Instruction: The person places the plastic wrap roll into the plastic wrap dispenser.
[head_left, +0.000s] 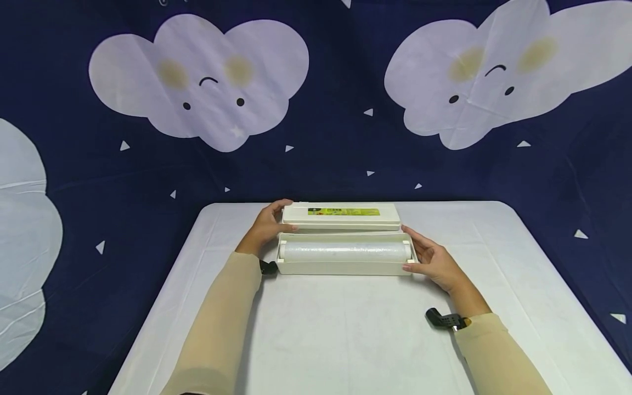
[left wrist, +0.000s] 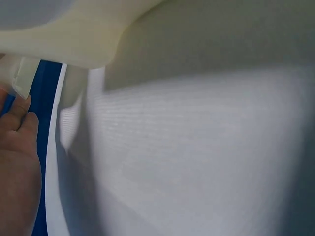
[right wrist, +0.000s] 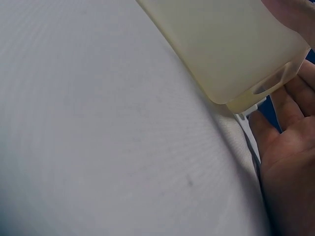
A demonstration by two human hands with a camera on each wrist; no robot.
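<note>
A long white box (head_left: 345, 268) lies on the table with a roll of clear cling film (head_left: 345, 252) inside it. Right behind the box is its white lid (head_left: 340, 224), with a green and yellow label (head_left: 343, 212) on top. My left hand (head_left: 266, 226) holds the lid's left end, thumb in front and fingers behind. At the box's right end, my right hand (head_left: 434, 263) grips it between thumb and fingers. The right wrist view shows the box's end (right wrist: 261, 88) close up, tilted in that frame. In the left wrist view, the hand (left wrist: 19, 147) is partly cut off.
A white cloth covers the table (head_left: 345, 334). Behind it hangs a dark blue curtain (head_left: 336, 159) printed with clouds and small triangles. Black wrist cameras sit on the left wrist (head_left: 269, 267) and the right wrist (head_left: 444, 319).
</note>
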